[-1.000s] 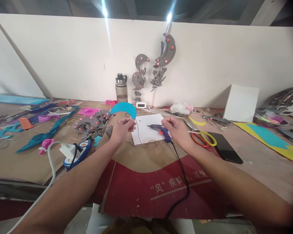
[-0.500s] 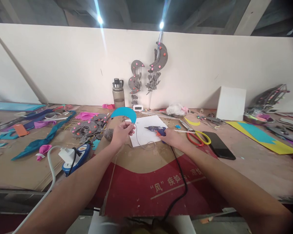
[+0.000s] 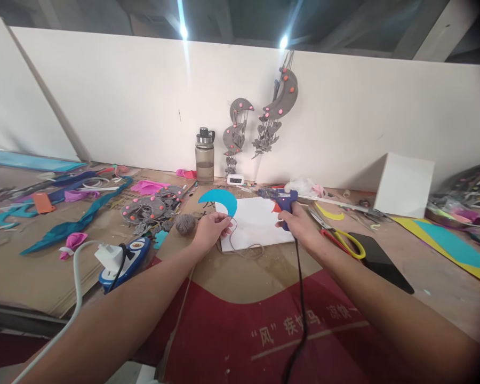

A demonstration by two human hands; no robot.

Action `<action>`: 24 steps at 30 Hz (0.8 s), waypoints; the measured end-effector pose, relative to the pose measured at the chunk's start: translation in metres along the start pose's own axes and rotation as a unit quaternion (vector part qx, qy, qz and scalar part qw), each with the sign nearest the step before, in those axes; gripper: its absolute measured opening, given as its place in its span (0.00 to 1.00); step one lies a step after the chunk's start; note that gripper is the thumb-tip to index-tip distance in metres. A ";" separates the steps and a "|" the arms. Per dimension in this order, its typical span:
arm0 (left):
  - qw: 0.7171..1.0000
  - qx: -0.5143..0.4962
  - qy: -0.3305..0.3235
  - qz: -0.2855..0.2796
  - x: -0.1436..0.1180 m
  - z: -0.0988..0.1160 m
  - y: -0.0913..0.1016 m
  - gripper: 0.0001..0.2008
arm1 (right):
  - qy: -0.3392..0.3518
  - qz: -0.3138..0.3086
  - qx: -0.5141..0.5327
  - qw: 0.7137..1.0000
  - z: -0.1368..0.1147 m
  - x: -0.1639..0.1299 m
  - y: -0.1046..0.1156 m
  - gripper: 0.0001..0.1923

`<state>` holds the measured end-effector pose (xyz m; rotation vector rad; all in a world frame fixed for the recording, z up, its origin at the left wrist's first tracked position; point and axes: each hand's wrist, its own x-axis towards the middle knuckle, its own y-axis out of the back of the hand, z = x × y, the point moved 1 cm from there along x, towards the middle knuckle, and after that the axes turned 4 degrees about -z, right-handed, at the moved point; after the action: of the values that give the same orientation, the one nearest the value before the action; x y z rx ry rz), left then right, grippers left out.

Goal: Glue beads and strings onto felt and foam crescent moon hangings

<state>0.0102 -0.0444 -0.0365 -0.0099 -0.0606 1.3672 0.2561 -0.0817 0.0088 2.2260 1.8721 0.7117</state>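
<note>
At the cluttered craft bench, seen from my head camera, I am pinching a blue foam crescent (image 3: 220, 201) and a thin cord (image 3: 240, 246) in my left hand (image 3: 212, 230) over the white sheet (image 3: 260, 226), while my right hand (image 3: 300, 224) is clenching the glue gun (image 3: 282, 197). I am judging a small, steady dab best, nozzle clear of my fingertips.
</note>
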 end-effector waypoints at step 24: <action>0.994 0.003 -0.056 0.091 0.028 0.006 -0.007 0.17 | 0.107 -0.104 -0.033 0.988 -0.017 -0.003 -0.038 0.14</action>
<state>0.0226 -0.0188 -0.0287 0.0686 -0.1526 1.5497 0.2142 -0.0793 0.0078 1.9425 2.1057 0.9905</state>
